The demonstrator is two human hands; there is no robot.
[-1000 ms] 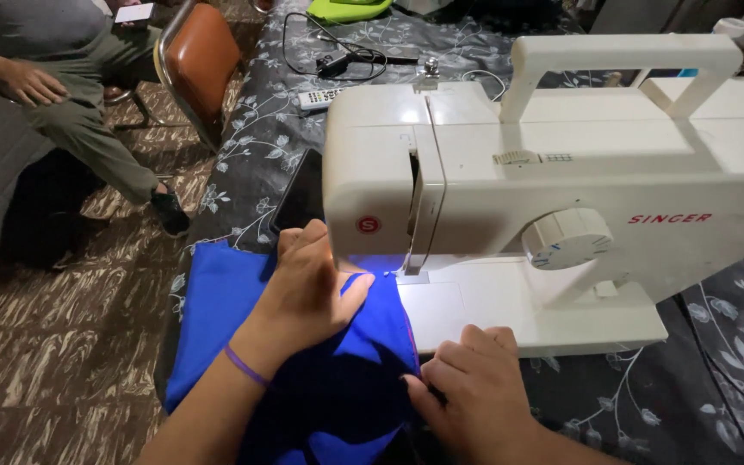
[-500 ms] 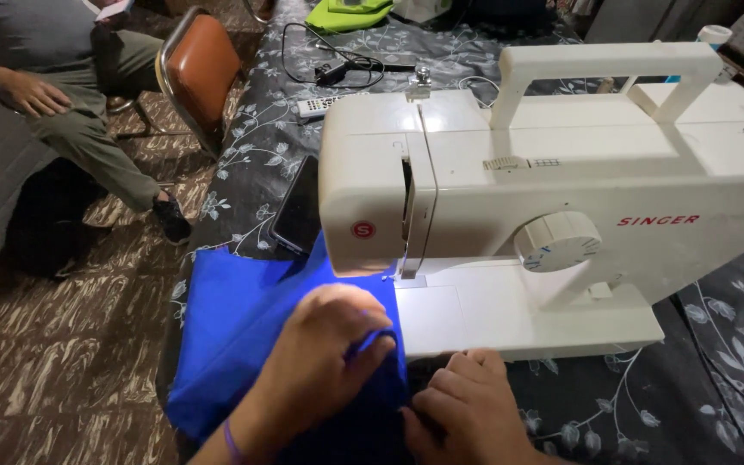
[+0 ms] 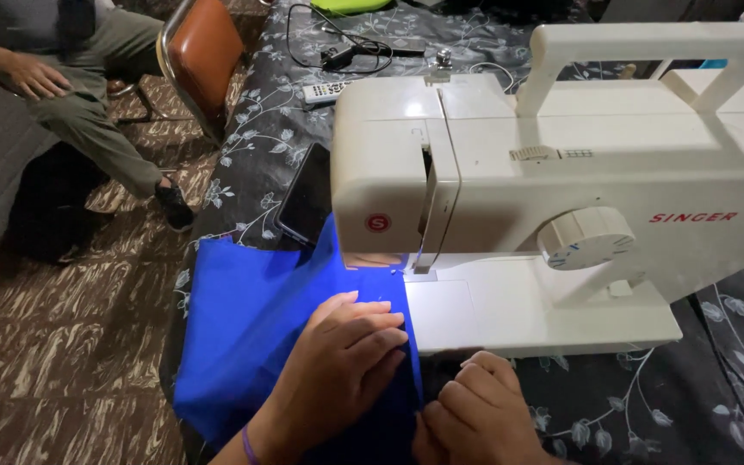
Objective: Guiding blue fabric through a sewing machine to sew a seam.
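Observation:
A white sewing machine [image 3: 561,164] stands on a table with a dark flowered cloth [image 3: 277,146]. Blue fabric [image 3: 243,319] lies under its needle area and hangs off the table's left edge. My left hand [image 3: 337,353] lies flat on the fabric just in front of the needle, fingers together. My right hand [image 3: 475,418] sits at the lower edge of the machine bed, pinching the fabric's right edge between its fingers.
A dark phone [image 3: 306,207] lies behind the fabric by the machine. A remote control [image 3: 331,89], a cable with a plug [image 3: 342,56] and a green item [image 3: 350,5] lie farther back. A brown chair [image 3: 204,60] and a seated person [image 3: 71,95] are at the upper left.
My left hand has slid back toward me along the fabric and flattened. My right hand has moved slightly lower. The view has shifted right.

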